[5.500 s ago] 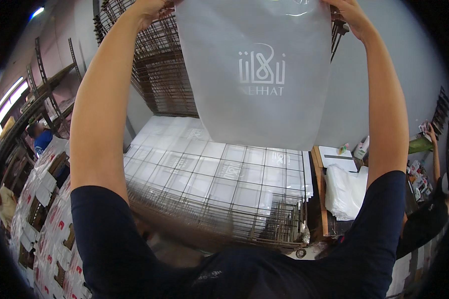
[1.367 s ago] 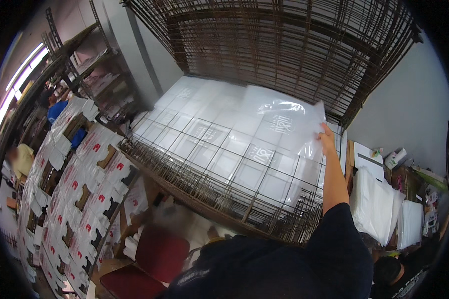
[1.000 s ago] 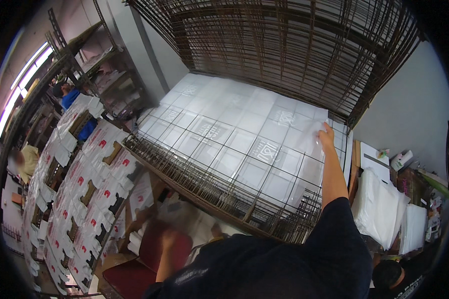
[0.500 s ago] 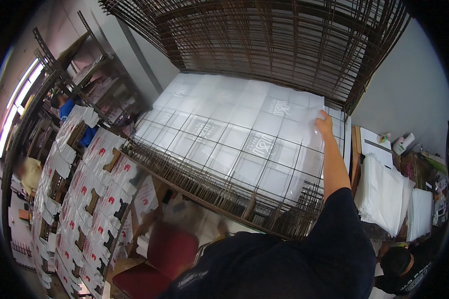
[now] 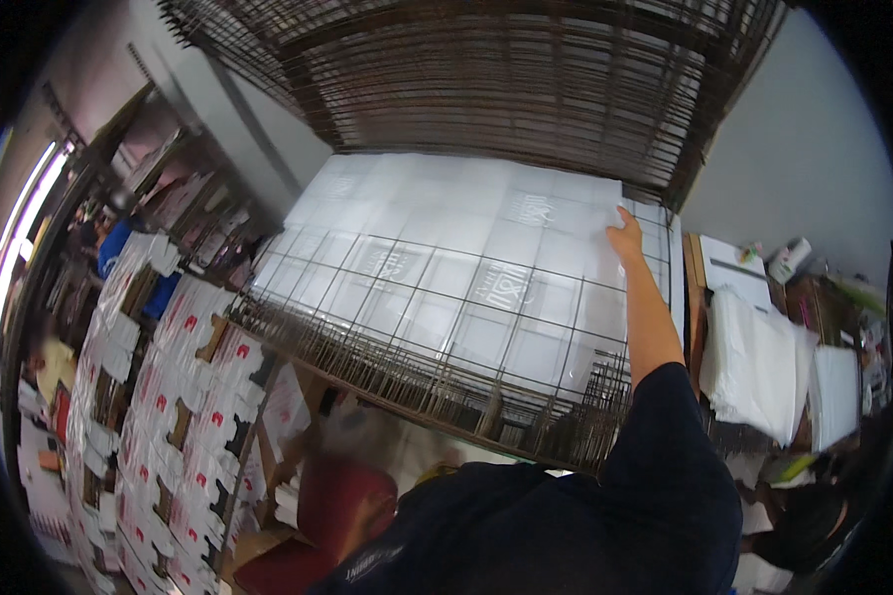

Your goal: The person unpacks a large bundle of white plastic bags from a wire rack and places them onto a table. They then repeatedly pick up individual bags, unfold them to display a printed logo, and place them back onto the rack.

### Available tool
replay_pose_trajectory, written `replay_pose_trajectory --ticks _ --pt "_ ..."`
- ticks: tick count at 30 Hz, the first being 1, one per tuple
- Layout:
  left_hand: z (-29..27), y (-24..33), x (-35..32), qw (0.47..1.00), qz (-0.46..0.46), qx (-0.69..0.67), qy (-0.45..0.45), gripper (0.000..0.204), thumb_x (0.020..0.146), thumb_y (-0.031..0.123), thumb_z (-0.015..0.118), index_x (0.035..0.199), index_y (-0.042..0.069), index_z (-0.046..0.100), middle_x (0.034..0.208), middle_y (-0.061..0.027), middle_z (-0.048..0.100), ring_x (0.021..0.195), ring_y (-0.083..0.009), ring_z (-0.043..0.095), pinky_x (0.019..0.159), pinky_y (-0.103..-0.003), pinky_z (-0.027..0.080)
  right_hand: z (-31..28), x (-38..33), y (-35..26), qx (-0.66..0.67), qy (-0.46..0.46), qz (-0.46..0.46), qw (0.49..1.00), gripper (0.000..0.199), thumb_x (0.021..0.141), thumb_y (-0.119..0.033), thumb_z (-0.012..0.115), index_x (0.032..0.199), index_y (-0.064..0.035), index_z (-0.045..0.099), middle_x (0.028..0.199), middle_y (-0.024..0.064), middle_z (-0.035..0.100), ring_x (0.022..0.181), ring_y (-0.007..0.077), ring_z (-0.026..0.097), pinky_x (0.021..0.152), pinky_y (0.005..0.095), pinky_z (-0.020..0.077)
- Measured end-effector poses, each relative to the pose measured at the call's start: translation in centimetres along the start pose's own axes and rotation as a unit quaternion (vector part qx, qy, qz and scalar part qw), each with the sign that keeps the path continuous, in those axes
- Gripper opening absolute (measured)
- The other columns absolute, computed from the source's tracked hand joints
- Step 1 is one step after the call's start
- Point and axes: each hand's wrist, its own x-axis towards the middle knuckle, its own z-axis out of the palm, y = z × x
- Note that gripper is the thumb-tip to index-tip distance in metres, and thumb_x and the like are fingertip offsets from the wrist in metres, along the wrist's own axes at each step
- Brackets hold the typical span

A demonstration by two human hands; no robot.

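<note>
Translucent plastic sheets (image 5: 446, 228) with white printed marks lie across a wire rack (image 5: 367, 342), and its grid shows over their near part. My right hand (image 5: 625, 240) is at the sheets' far right edge, with my arm stretched out. Its thumb and fingers are closed on the edge of a plastic sheet; part of the grip is hidden. I do not see my left hand.
More wire racks (image 5: 526, 89) are tilted up behind the sheets. Stacked printed white bags or cartons (image 5: 184, 426) stand at left, near a red chair (image 5: 342, 501). At right are a pile of white plastic (image 5: 754, 372) and a bending person (image 5: 809, 521).
The plastic sheet's right edge lies flatter than before, and my right hand remains at it. The view has shifted slightly. The person at lower right has moved.
</note>
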Motion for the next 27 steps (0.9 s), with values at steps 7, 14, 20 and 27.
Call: replay_pose_trajectory --ticks 7,14,20,27 --pt "-3.7 5.0 8.7 0.978 -0.005 0.143 -0.148 0.04 0.088 0.013 0.06 0.122 -0.007 0.05 0.122 -0.0185 0.057 0.106 -0.0263 0.058 0.083 -0.036 0.05 -6.2 -6.4 -4.4 -0.044 0.063 -0.031 0.997 0.052 0.071 -0.017 0.07 0.12 -0.0042 0.057 0.115 0.0152 0.059 0.102 0.0262 0.057 0.091 0.035 0.0456" --pt "-2.9 13.8 18.6 0.919 0.035 0.264 -0.292 0.04 0.089 0.013 0.06 0.122 -0.006 0.051 0.121 -0.0179 0.057 0.105 -0.0259 0.058 0.083 -0.036 0.05 -24.5 -19.2 -10.9 0.055 0.093 0.049 0.993 0.043 0.083 -0.007 0.062 0.125 -0.0049 0.054 0.102 0.0102 0.065 0.092 0.0156 0.06 0.081 0.0279 0.0479" --pt "0.6 18.7 23.5 0.844 0.081 0.359 -0.39 0.039 0.089 0.013 0.06 0.122 -0.006 0.051 0.12 -0.0175 0.058 0.105 -0.0254 0.058 0.083 -0.036 0.05 -32.2 -42.9 -8.2 0.095 0.504 0.156 0.844 0.026 0.087 -0.011 0.06 0.112 -0.0046 0.059 0.086 0.0032 0.063 0.071 0.0094 0.058 0.056 0.0207 0.0419" --pt "4.8 21.4 25.4 0.759 0.131 0.434 -0.468 0.038 0.089 0.012 0.06 0.122 -0.005 0.051 0.119 -0.0169 0.058 0.104 -0.0249 0.059 0.083 -0.036 0.05 -16.8 -81.0 -2.0 -0.021 0.325 0.619 0.715 0.012 0.079 -0.012 0.062 0.09 -0.0071 0.063 0.07 0.0056 0.06 0.053 0.0154 0.055 0.04 0.0306 0.042"
